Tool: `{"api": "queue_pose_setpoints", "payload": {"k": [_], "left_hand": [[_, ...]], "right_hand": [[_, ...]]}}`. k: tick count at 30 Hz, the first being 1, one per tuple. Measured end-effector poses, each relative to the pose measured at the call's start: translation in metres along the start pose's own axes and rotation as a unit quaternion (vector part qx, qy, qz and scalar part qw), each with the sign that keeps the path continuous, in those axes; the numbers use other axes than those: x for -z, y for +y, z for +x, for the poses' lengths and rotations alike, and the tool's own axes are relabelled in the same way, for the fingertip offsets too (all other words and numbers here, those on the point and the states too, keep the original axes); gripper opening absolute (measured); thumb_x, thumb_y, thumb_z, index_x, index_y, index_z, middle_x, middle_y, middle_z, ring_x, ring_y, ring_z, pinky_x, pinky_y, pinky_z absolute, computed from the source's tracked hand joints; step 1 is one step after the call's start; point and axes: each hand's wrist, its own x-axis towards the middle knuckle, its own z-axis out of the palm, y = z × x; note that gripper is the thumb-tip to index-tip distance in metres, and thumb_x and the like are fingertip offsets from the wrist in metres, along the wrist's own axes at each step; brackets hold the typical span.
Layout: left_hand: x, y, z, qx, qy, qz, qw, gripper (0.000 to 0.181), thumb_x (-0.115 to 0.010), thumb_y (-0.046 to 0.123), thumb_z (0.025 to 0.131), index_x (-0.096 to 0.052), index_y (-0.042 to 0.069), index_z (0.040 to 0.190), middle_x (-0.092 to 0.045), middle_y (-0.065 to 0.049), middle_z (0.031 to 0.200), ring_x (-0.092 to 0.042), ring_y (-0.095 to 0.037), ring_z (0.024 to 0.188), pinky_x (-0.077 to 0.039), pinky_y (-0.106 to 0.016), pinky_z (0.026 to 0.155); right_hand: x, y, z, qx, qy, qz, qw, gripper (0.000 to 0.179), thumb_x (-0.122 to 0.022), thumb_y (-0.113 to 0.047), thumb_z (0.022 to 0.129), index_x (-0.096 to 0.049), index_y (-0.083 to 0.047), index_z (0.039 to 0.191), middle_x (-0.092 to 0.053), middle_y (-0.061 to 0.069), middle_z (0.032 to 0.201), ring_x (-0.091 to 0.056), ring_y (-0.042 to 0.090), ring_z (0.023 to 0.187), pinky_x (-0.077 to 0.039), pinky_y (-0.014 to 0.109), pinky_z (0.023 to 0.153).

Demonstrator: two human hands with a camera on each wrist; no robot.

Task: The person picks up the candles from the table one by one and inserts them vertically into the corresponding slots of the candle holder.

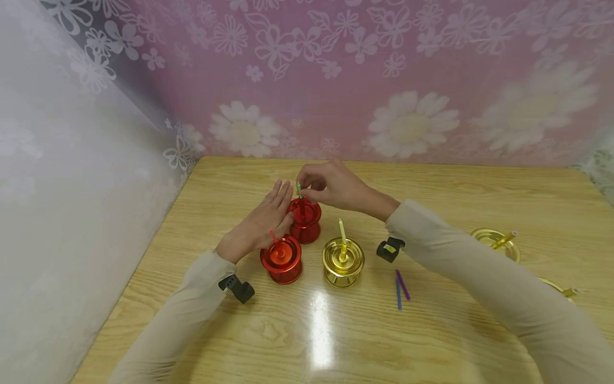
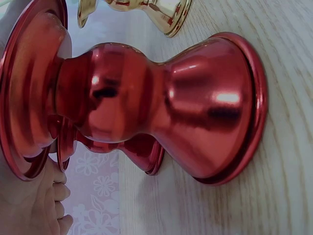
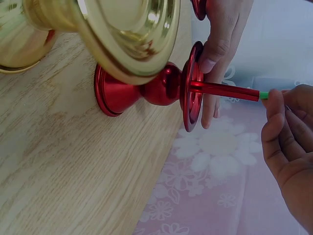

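My right hand (image 1: 336, 185) pinches a green candle (image 3: 264, 95) between thumb and fingertips. The candle's lower end is at the top of the tube of the rear red candle holder (image 1: 307, 230). My left hand (image 1: 266, 218) lies with straight fingers along that holder's left side, its thumb right at the dish rim. Below my left wrist stands the front red candle holder (image 1: 286, 274), with a red candle (image 1: 273, 235) upright in it; this holder fills much of the left wrist view. To the right is a gold candle holder (image 1: 342, 262) bearing a pale yellow-green candle (image 1: 342, 229).
A purple candle (image 1: 403, 285) and a blue candle (image 1: 398, 294) lie on the wooden table (image 1: 268, 330). Two more gold holders stand at the right, the farther one (image 1: 494, 237) partly behind my right sleeve. Flower-patterned cloth (image 1: 307, 96) hangs along the back edge.
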Motion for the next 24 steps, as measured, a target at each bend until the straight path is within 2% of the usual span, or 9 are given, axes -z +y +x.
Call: {"api": "queue_pose_setpoints", "payload": {"k": [9,24], "left_hand": [[0.000,0.001,0.001,0.005,-0.001,-0.005,1.0000,0.059,-0.022,0.028,0.106,-0.007,-0.007,0.151,-0.002,-0.022,0.159,0.010,-0.032,0.146,-0.005,-0.041,0.118],[0.000,0.001,0.003,0.006,0.001,-0.003,1.0000,0.058,-0.022,0.027,0.106,-0.006,-0.008,0.151,0.000,-0.021,0.159,0.007,-0.035,0.146,-0.005,-0.042,0.118]], "right_hand": [[0.001,0.000,0.001,-0.043,0.003,0.013,0.9990,0.009,-0.070,-0.007,0.088,-0.065,-0.006,0.096,-0.071,0.005,0.090,-0.069,0.015,0.079,-0.055,0.032,0.070],[-0.004,0.012,-0.003,-0.001,0.040,0.028,0.9988,0.010,-0.072,-0.006,0.086,-0.066,-0.004,0.094,-0.073,0.007,0.087,-0.068,0.012,0.068,-0.056,0.030,0.063]]}}
